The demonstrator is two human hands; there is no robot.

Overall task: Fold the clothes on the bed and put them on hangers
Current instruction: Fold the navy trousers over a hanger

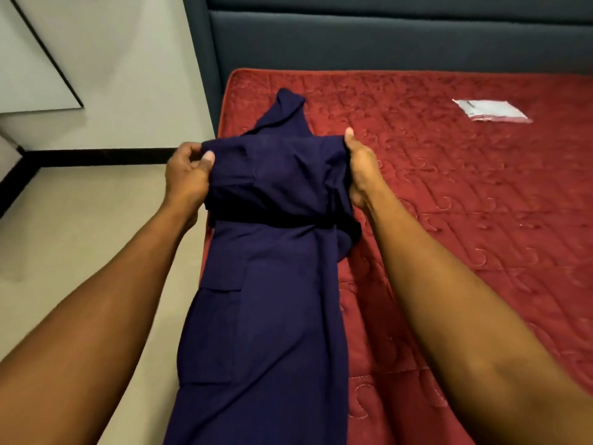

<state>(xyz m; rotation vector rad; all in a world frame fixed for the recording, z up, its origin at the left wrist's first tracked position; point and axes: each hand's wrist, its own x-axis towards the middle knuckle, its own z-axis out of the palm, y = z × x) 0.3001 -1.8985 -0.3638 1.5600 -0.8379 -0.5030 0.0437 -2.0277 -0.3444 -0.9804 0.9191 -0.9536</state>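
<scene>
Purple-blue garment (266, 252) lies long on 9 o'clock edge of red bed (449, 220), folded top part lifted; left hand (187, 179) at 9 o'clock of fold, grip pinching cloth; right hand (361, 170) at 3 o'clock, grip holding other side; white packet (491, 110) at 2 o'clock, well apart

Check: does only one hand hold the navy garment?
No, the left hand and the right hand each grip a side of the navy garment.

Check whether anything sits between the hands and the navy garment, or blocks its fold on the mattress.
Nothing visible. Left hand and right hand both grip the navy garment; the white packet lies apart, far right on the mattress.
</scene>
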